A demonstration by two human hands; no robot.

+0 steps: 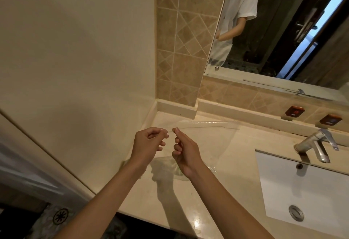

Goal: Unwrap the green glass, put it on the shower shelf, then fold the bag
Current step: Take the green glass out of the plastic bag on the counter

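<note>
A clear plastic bag (213, 140) lies spread on the beige counter (188, 201), reaching from the back corner toward the sink. My left hand (149, 142) and my right hand (184, 153) are held close together above the bag's left part. Each pinches a thin edge of the bag between thumb and forefinger. A faint greenish tint (174, 170) shows through the plastic under my right wrist; I cannot tell what it is. No green glass is in view.
A white sink basin (306, 187) with a metal drain is set into the counter at the right, and a chrome tap (317, 144) stands behind it. A mirror (273, 31) hangs above on the tiled wall. A cream wall closes the left side.
</note>
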